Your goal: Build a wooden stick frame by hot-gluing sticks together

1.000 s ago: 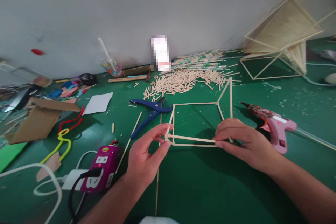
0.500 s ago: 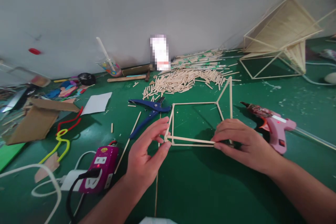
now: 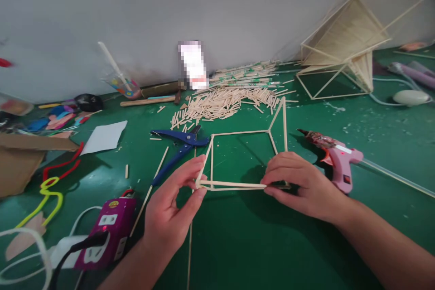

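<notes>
A frame of thin wooden sticks (image 3: 239, 132) stands on the green table, with a square base and slanted sticks rising at its left and right. My left hand (image 3: 173, 204) pinches the frame's near left corner, where a slanted stick meets a level one. That level wooden stick (image 3: 234, 184) runs across the front, just above the base stick. My right hand (image 3: 302, 186) pinches its right end between thumb and fingers; the joint there is hidden behind the fingers. To the right of my right hand lies a pink hot glue gun (image 3: 341, 163). Blue-handled cutters (image 3: 183, 145) rest beyond my left hand.
Many short cut sticks (image 3: 224, 104) are heaped at the back. A larger stick structure (image 3: 343, 54) stands back right. A purple power strip (image 3: 107, 231) with cables lies at left, near cardboard (image 3: 20, 163), white paper (image 3: 105, 137) and a hammer (image 3: 149, 100).
My view has turned slightly to the right, so most things appear further left. Both hands keep their hold on the stick frame, and the front stick now looks closer to the base stick.
</notes>
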`<state>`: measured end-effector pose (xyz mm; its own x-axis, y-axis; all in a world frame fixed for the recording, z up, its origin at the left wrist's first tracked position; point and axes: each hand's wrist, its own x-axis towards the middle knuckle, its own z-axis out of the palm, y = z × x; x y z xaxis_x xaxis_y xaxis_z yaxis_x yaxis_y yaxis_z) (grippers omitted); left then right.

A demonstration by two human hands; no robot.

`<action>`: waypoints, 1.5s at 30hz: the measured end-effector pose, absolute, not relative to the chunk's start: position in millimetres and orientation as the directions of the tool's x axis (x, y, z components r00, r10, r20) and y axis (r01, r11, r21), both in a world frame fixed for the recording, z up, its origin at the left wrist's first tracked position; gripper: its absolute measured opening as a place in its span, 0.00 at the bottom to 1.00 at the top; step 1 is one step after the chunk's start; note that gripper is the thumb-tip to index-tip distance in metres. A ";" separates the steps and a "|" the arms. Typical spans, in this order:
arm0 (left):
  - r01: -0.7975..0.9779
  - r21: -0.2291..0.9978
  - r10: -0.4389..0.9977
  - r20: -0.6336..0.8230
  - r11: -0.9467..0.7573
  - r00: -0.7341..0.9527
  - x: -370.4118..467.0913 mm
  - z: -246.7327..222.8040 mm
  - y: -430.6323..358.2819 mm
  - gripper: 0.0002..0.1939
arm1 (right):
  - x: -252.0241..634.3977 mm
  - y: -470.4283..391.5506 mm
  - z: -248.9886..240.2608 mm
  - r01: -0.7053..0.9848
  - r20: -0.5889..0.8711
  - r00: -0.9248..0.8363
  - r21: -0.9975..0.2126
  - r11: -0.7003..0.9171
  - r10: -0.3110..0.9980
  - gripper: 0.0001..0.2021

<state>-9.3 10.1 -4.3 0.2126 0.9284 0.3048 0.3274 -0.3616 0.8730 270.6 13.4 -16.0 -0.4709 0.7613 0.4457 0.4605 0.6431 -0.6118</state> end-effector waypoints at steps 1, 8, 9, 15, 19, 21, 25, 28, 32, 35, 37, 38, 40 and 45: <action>0.328 0.873 0.928 0.304 -0.362 0.216 -9.6 -4.3 10.3 0.21 | 270.7 13.5 -16.0 0.459 0.443 -0.474 -0.614 0.642 0.761 0.06; 0.347 0.870 0.933 0.291 -0.351 0.213 -9.9 -2.0 10.4 0.20 | 270.4 14.0 -16.1 0.454 0.428 -0.476 -0.628 0.632 0.768 0.06; 0.352 0.869 0.934 0.287 -0.347 0.211 -9.9 -1.8 10.4 0.21 | 270.4 14.1 -16.2 0.454 0.427 -0.478 -0.628 0.632 0.768 0.06; 0.339 0.868 0.928 0.303 -0.362 0.217 -10.5 -3.6 11.5 0.20 | 270.5 14.6 -15.6 0.459 0.423 -0.485 -0.622 0.634 0.765 0.05; 0.331 0.866 0.924 0.315 -0.374 0.218 -10.2 -4.2 11.5 0.21 | 270.1 14.4 -14.3 0.466 0.421 -0.481 -0.620 0.631 0.769 0.05; 0.326 0.866 0.921 0.320 -0.379 0.221 -9.9 -3.7 11.1 0.21 | 270.1 13.9 -14.3 0.469 0.422 -0.484 -0.615 0.635 0.766 0.05; 0.320 0.875 0.927 0.305 -0.363 0.216 -10.1 -3.2 10.7 0.23 | 270.6 12.9 -15.4 0.475 0.418 -0.481 -0.615 0.630 0.771 0.06; 0.307 0.880 0.926 0.303 -0.362 0.224 -11.1 -4.4 10.8 0.23 | 271.1 12.7 -16.6 0.479 0.417 -0.476 -0.616 0.626 0.774 0.06; 0.299 0.875 0.918 0.318 -0.380 0.235 -12.1 -5.7 11.4 0.23 | 271.5 12.9 -17.5 0.478 0.426 -0.476 -0.609 0.633 0.769 0.06; 0.304 0.874 0.919 0.317 -0.379 0.235 -12.1 -5.5 11.6 0.22 | 271.1 12.9 -17.2 0.487 0.424 -0.474 -0.605 0.630 0.772 0.06; 0.303 0.874 0.919 0.317 -0.379 0.234 -11.8 -5.2 11.6 0.22 | 270.6 12.9 -16.6 0.490 0.426 -0.470 -0.603 0.629 0.773 0.06; 0.300 0.876 0.919 0.317 -0.378 0.234 -11.6 -5.1 11.6 0.22 | 270.2 12.8 -16.3 0.490 0.427 -0.468 -0.603 0.629 0.774 0.06; 0.290 0.879 0.920 0.318 -0.377 0.230 -11.2 -5.0 11.4 0.22 | 269.7 12.7 -15.9 0.487 0.431 -0.466 -0.604 0.631 0.773 0.05; 0.267 0.892 0.923 0.311 -0.365 0.226 -10.1 -5.3 11.2 0.21 | 269.4 12.4 -16.2 0.499 0.426 -0.459 -0.602 0.623 0.780 0.05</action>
